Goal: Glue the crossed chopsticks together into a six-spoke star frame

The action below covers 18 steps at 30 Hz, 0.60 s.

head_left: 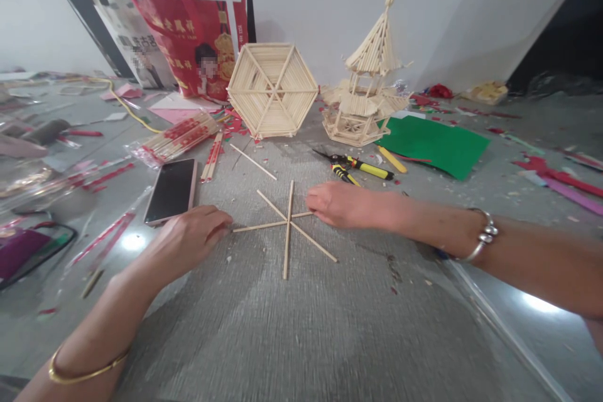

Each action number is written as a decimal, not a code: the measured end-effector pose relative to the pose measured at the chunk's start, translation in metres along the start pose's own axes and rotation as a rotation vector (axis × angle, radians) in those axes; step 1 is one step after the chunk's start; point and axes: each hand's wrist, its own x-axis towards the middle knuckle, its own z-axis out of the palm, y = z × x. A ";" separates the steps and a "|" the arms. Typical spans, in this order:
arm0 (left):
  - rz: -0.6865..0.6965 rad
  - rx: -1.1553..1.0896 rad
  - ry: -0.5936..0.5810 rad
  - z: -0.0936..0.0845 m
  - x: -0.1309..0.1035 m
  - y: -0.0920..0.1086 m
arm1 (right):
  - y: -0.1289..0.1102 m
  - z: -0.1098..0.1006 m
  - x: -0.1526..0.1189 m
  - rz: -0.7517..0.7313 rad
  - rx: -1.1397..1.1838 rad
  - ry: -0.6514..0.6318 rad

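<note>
Three wooden chopsticks lie crossed at their middles on the grey surface, like a six-armed star. My right hand comes in from the right, its fingers pinched on the right end of the near-level chopstick. At that stick's left end is my left hand, fingers curled together; its fingertips are partly hidden, so a firm hold is hard to make out. One more chopstick lies loose behind the star. Yellow-and-black pliers rest just beyond my right hand, and a phone lies beyond my left.
At the back stand a hexagonal stick frame and a pagoda model made of sticks. A green sheet lies right of them. Packaged chopsticks, a red bag and paper scraps are at the left.
</note>
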 end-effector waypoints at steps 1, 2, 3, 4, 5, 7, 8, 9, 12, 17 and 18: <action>0.002 0.001 -0.004 0.000 0.000 0.000 | 0.001 0.000 0.000 -0.002 0.003 -0.008; 0.004 0.002 -0.007 0.000 0.000 -0.001 | 0.001 0.000 0.000 -0.007 0.005 -0.013; 0.005 0.003 -0.008 0.001 0.000 -0.001 | 0.001 0.000 0.000 -0.013 0.006 -0.017; 0.005 0.003 -0.010 0.001 0.000 -0.001 | 0.001 0.000 0.000 -0.018 0.005 -0.020; 0.004 0.004 -0.010 0.001 0.000 -0.002 | 0.002 0.000 0.000 -0.023 0.005 -0.022; 0.002 0.007 -0.009 0.002 0.000 -0.002 | 0.002 0.000 0.000 -0.038 0.005 -0.019; 0.001 0.008 -0.010 0.002 0.000 -0.002 | 0.002 0.000 0.000 -0.049 0.003 -0.010; 0.001 0.009 -0.012 0.002 0.000 -0.002 | 0.003 0.001 0.000 -0.064 0.000 0.003; 0.001 0.013 -0.023 0.001 0.000 -0.001 | 0.005 0.003 0.001 -0.104 -0.009 0.050; 0.005 0.007 -0.017 0.001 0.000 -0.001 | 0.006 0.004 0.002 -0.120 0.002 0.060; 0.006 0.009 -0.015 0.001 0.000 -0.001 | 0.006 0.004 0.002 -0.121 0.000 0.061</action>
